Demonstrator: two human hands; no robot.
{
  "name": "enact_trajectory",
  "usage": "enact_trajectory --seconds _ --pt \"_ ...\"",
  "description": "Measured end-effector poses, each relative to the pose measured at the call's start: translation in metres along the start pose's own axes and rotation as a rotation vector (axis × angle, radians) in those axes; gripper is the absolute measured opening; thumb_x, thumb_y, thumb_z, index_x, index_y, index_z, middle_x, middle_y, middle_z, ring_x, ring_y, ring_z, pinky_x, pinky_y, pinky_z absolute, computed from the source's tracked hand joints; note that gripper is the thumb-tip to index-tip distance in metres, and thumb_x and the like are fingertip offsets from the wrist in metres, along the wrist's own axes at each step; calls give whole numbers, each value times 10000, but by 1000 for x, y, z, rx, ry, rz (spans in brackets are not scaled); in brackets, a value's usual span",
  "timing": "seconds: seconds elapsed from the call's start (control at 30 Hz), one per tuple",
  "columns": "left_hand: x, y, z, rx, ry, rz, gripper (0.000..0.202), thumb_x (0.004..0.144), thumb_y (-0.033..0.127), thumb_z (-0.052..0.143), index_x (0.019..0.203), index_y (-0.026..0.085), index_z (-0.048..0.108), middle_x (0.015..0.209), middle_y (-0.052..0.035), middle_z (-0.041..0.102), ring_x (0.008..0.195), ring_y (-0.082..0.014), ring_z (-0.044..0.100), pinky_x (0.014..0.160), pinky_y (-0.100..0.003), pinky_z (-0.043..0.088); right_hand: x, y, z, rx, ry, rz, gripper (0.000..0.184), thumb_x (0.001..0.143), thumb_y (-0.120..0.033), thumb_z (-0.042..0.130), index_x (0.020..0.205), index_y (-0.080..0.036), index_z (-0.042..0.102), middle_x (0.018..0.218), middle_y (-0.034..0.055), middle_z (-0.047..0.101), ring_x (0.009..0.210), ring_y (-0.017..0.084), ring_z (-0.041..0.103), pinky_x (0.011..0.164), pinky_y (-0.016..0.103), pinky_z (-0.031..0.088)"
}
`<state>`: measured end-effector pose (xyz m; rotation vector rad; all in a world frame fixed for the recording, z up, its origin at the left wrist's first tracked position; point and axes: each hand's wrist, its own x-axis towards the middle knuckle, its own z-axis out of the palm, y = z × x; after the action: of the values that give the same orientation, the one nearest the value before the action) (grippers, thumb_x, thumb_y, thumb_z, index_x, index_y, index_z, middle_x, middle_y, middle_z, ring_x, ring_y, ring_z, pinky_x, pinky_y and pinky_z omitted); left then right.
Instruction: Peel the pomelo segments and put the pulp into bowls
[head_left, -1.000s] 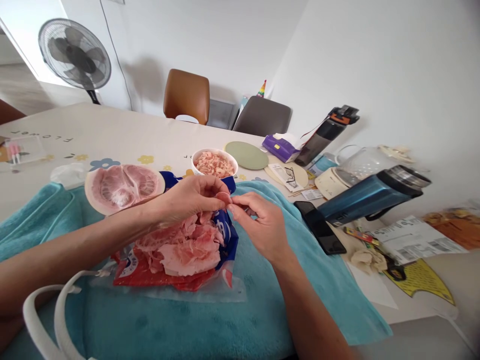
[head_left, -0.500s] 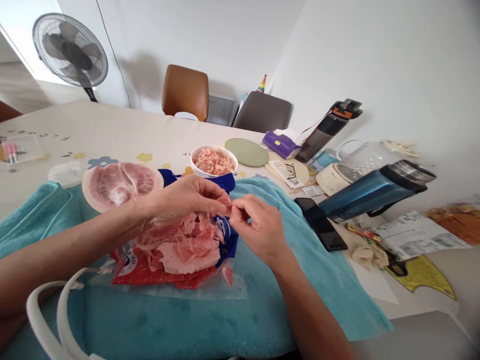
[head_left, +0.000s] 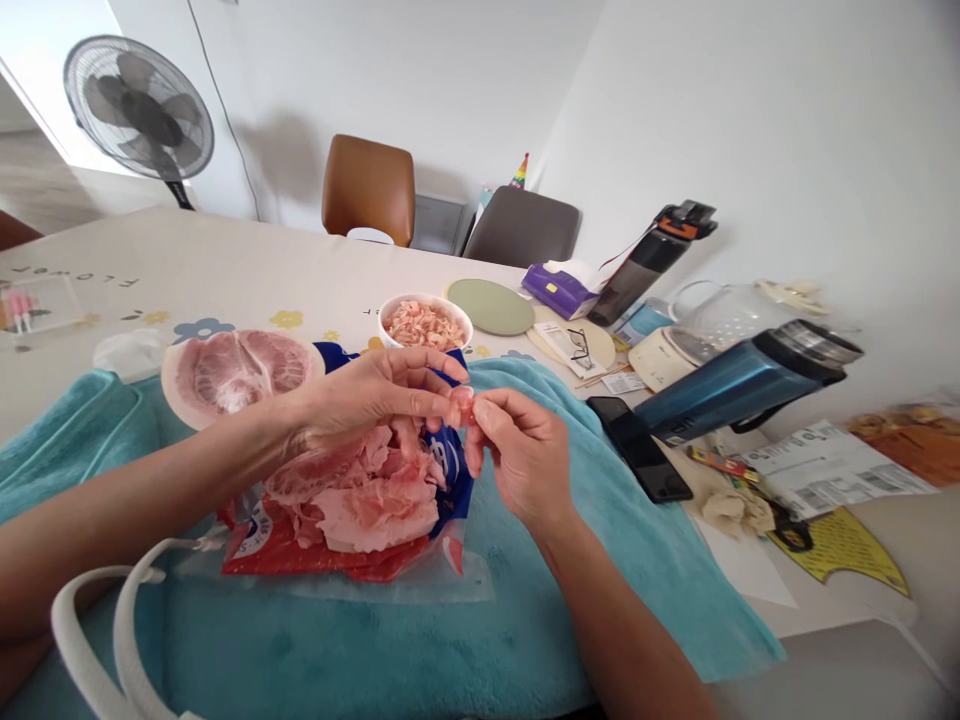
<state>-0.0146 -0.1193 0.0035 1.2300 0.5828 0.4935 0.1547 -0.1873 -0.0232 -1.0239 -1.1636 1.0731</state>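
A small piece of pink pomelo flesh (head_left: 462, 402) is pinched between both hands. My left hand (head_left: 375, 395) grips it from the left with thumb and forefinger, the other fingers loosely spread. On its right side, the thumb and fingertips of my right hand (head_left: 521, 445) close on the same piece. Beneath them, a heap of pomelo peel and membrane (head_left: 375, 500) lies on a red and blue plastic bag (head_left: 300, 555). A cut pomelo half (head_left: 244, 370) rests behind my left forearm. Just beyond the hands stands a white bowl (head_left: 385, 330) filled with pomelo pulp.
A teal towel (head_left: 525, 620) covers the near table. To the right lie a phone (head_left: 645, 455), a blue bottle (head_left: 735, 385), scissors (head_left: 791, 530) and papers. Farther back are a green round mat (head_left: 491, 307), glasses (head_left: 579, 347), a purple tissue pack (head_left: 561, 290) and a dark bottle (head_left: 645, 265).
My hands have drawn slightly apart, showing more of the pomelo piece between them. The fingers of my left hand have spread a little. The view has shifted slightly.
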Motion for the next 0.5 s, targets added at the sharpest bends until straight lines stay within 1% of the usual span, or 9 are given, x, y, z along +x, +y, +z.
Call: enact_trajectory --seconds 0.1,0.17,0.23,0.33,0.4,0.5 --pt "-2 0 5 83 81 60 195 810 258 702 997 203 708 809 -12 688 650 -113 639 498 -179 522 -1 -1 1 -128 79 -72 177 827 -283 598 679 -200 647 508 -51 574 380 74 485 401 215 417" --pt "-3 0 8 129 126 74 195 830 281 683 1002 201 727 820 -17 707 699 -114 656 555 -176 527 -3 -1 2 -203 111 -109 171 837 -266 591 685 -206 643 507 -55 570 400 77 502 425 215 426" --pt "-4 -1 10 143 148 78 219 802 282 716 1005 200 730 869 -22 727 760 -121 670 639 -191 543 -4 1 3 -266 117 -140 161 846 -253 586 699 -214 641 499 -61 563 416 79 513 447 215 428" --pt "-3 -3 11 178 136 102 284 734 254 778 1006 198 717 953 -33 738 853 -146 678 744 -234 552 -5 3 3 -318 110 -166 150 853 -261 582 722 -218 642 495 -62 566 425 84 513 464 221 425" --pt "-3 -3 11 209 119 112 271 764 263 750 1023 196 704 954 -39 738 855 -153 679 744 -247 551 -4 4 2 -319 100 -156 163 854 -278 578 714 -213 633 483 -62 560 418 85 506 459 223 420" --pt "-4 -1 12 239 87 99 221 845 287 658 1043 190 672 916 -38 737 769 -136 678 677 -235 543 -2 3 1 -290 88 -137 175 834 -274 575 675 -209 604 463 -68 545 393 78 483 432 216 402"
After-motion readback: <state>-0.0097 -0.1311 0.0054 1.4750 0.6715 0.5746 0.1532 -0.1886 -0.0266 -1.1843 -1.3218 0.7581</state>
